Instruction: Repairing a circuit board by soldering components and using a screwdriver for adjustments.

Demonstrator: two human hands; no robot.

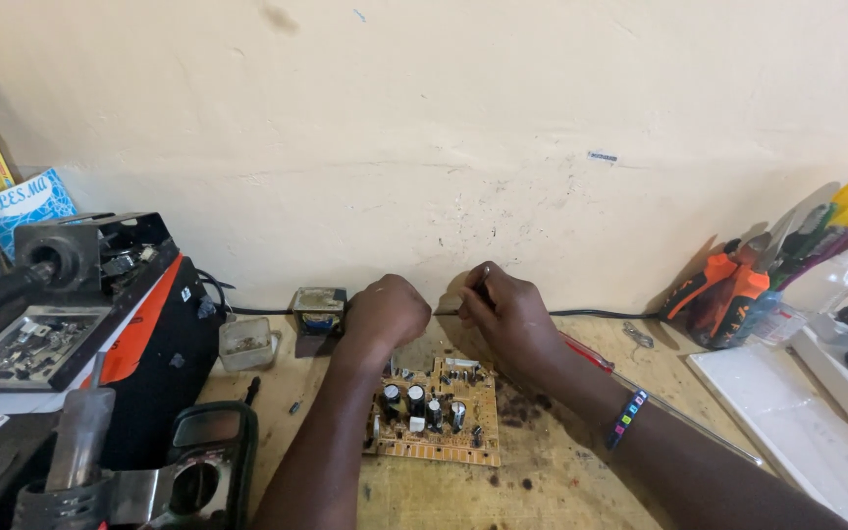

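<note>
A tan circuit board (436,417) with black capacitors lies flat on the wooden bench, near the wall. My left hand (385,310) is closed in a fist just beyond the board's far left corner, beside a small transformer (319,309). My right hand (505,312) is over the board's far right corner, fingers pinched on a thin dark tool or wire whose shape I cannot make out. A bead bracelet (628,417) is on my right wrist. What the left fist holds is hidden.
A black and orange machine (110,314) stands at left, with a multimeter (210,461) and a soldering tool (76,442) in front of it. A small clear cup (245,344) sits by the transformer. Pliers and screwdrivers (758,280) stand at right beside a white tray (797,422).
</note>
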